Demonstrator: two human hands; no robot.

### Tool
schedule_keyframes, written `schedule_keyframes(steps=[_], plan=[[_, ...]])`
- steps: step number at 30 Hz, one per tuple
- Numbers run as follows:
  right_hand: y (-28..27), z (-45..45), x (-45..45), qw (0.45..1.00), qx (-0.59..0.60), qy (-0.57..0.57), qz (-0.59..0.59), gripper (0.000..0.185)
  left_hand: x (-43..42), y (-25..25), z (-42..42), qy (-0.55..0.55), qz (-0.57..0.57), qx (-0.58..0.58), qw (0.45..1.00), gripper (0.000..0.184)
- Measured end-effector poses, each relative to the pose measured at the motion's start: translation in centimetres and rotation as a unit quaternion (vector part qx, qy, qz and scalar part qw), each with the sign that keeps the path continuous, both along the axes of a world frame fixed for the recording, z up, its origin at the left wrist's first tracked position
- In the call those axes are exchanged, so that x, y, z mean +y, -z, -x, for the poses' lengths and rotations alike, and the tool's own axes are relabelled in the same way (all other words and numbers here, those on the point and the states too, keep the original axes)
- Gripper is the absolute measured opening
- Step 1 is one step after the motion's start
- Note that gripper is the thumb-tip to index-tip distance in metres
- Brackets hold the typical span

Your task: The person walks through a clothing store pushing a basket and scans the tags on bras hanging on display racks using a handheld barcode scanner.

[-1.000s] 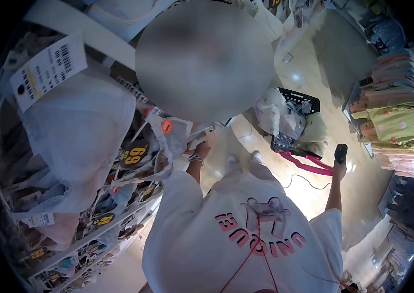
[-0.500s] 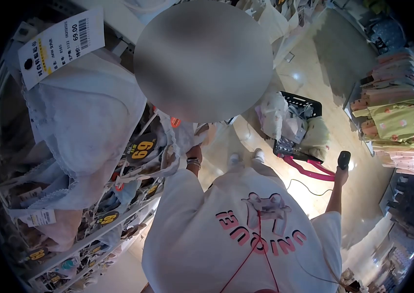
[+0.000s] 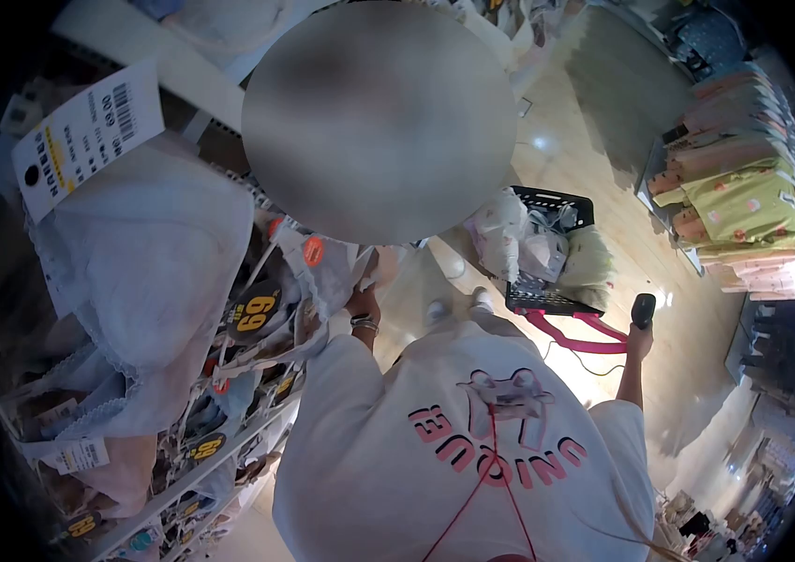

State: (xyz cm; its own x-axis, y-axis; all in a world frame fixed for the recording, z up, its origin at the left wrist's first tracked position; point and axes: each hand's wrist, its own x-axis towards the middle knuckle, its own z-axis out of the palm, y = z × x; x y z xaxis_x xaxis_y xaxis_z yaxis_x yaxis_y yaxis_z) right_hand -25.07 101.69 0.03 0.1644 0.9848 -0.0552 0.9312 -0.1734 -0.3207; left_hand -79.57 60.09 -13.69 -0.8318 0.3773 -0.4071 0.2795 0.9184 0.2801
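Shifted leftward in the frame since half a second earlier: black shopping basket (image 3: 547, 302), right hand (image 3: 639, 339) and black rounded object (image 3: 643, 309); shifted left and downward, at upper left: white price tag (image 3: 88, 140) marked 69.00. At right of centre, right hand with fingers wrapped around the black rounded object, exact kind not clear, just beyond the ends of the pink handles (image 3: 547, 332) of the basket. Below these, on the pale floor, thin dark cord (image 3: 603, 373). Inside the basket, above centre right, pale yellowish soft item (image 3: 589, 262) beside white soft item (image 3: 496, 234). Left of centre, left hand (image 3: 364, 302), banded at the wrist by a bracelet (image 3: 365, 325), at the edge of the lingerie rack and next to a pale bra (image 3: 332, 272); fingers partly hidden, hence cannot tell whether grasping or released. Close by on the rack, orange round sticker (image 3: 313, 250) and dark round sign (image 3: 255, 311) with yellow "69". Large at left, hanging white bra (image 3: 168, 272) beneath the price tag. At lower centre, white sweatshirt (image 3: 369, 450) with pink-and-black lettering; above its hem, white shoes (image 3: 481, 300). At far right, yellow-green garment (image 3: 753, 211) at the front of a row of hung clothes.
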Motion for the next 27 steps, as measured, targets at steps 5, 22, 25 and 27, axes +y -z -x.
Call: schedule_keyframes(steps=[5,22,25,27], plan=[[-0.5,0.2,-0.6,1.000,0.019,0.020,0.004,0.043,2.9,-0.1,-4.8,0.091,0.235,0.050,0.966,0.069],[0.6,0.4,-0.9,0.996,-0.056,0.035,-0.065,0.024,26.8,-14.4,-35.2,0.617,-0.247,-0.178,0.726,0.040],[0.0,1.1,-2.4,0.993,-0.067,0.051,-0.086,0.022,26.6,-14.8,-34.0,0.643,-0.228,-0.122,0.721,0.017],[-0.8,1.5,-3.9,0.992,-0.064,0.042,-0.096,0.022,26.2,-14.9,-33.7,0.664,-0.247,-0.110,0.698,0.012]])
